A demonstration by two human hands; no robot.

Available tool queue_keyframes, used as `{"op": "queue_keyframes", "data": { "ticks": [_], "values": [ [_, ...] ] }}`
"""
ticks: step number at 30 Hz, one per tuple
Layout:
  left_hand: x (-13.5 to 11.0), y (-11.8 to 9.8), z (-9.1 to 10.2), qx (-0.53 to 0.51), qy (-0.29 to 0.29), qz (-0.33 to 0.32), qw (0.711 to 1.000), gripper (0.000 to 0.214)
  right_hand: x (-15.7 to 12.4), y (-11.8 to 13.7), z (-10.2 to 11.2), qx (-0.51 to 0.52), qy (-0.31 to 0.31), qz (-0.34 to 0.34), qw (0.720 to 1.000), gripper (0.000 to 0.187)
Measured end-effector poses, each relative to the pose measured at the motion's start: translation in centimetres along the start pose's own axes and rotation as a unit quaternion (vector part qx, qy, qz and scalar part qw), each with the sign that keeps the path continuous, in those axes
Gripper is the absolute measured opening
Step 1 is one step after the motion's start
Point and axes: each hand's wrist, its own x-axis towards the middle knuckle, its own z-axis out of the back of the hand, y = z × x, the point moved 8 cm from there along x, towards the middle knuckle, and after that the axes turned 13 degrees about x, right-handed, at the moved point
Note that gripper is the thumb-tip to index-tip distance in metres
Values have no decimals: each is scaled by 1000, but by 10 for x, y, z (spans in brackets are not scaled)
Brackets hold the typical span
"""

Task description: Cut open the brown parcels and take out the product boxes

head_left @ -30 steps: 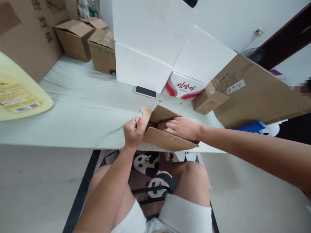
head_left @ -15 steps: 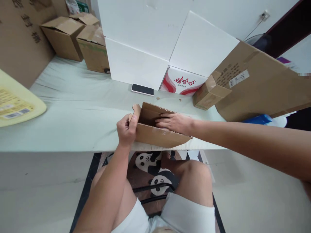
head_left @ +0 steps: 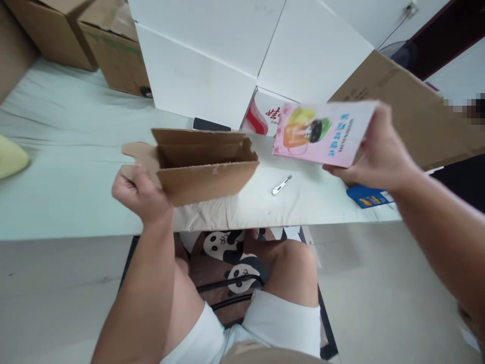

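Observation:
My left hand (head_left: 140, 194) is closed on the left end of a small open cardboard box (head_left: 204, 164), holding it just above the pale green table (head_left: 76, 167) near its front edge. The box's inside looks bare. To the right, my right hand (head_left: 373, 154) grips a flat pink packet (head_left: 322, 132) printed with a picture and blue writing, lifted above the table. A small silver utility knife (head_left: 281, 185) lies on the table between the box and my right hand.
Big white boxes (head_left: 212, 60) and a red-and-white carton (head_left: 261, 114) stand behind, with a black phone (head_left: 210, 125) in front. Brown cartons (head_left: 113, 50) sit back left, a large flattened carton (head_left: 409, 111) right. A blue object (head_left: 369, 196) lies under my right wrist; a yellow jug's edge (head_left: 11, 159) shows far left.
My right hand has come out of the box holding the pink packet and moved up and right. My left hand has shifted the box left. The knife now shows.

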Motion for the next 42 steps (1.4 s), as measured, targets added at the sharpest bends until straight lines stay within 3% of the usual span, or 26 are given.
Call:
{"op": "queue_keyframes", "data": {
  "ticks": [3,7,11,13,15,18,20,23,26,28,30,32,34,35,36,38,40,42],
  "values": [
    [8,0,11,48,-68,4,997,32,-18,-51,-41,-50,41,-22,998,92],
    [1,-12,12,60,-63,-9,996,33,-18,-82,-125,-79,154,-36,984,95],
    [-32,-44,7,48,-21,-144,988,47,-9,-89,-179,-52,243,-31,968,108],
    [-53,-57,-8,37,63,-218,973,46,-13,-89,-186,-41,233,-8,972,106],
    [-72,-56,-35,58,195,-234,951,43,-25,-91,-181,-28,157,-16,987,100],
    [-92,-36,-73,117,365,-163,909,35,-58,-94,-175,19,-13,-93,995,100],
    [-101,-25,-89,137,430,-126,883,28,-76,-94,-186,64,-94,-145,983,108],
    [-111,-12,-103,150,470,-104,864,26,-79,-97,-213,111,-158,-212,958,106],
    [-120,6,-112,147,491,-74,855,26,-68,-110,-223,157,-194,-229,941,102],
    [-124,18,-116,144,498,-55,854,33,-67,-126,-225,255,-192,-223,921,100],
    [-131,29,-121,120,522,-14,845,54,-75,-140,-230,385,-163,-226,880,93],
    [-151,38,-128,62,589,58,804,77,-87,-147,-236,480,-127,-230,837,81],
    [-178,42,-131,3,655,133,744,89,-101,-149,-240,513,-107,-245,816,69],
    [-189,43,-131,-13,667,161,727,90,-107,-148,-242,515,-100,-258,811,63],
    [-196,45,-130,-19,662,183,726,90,-112,-146,-244,514,-94,-273,808,55],
    [-201,48,-126,-15,619,207,757,86,-120,-141,-246,508,-82,-297,804,48],
    [-200,47,-125,-15,575,216,789,81,-122,-133,-249,510,-58,-302,803,53],
    [-195,39,-134,-5,556,213,803,74,-115,-131,-249,518,-39,-308,797,67]
  ]
}}
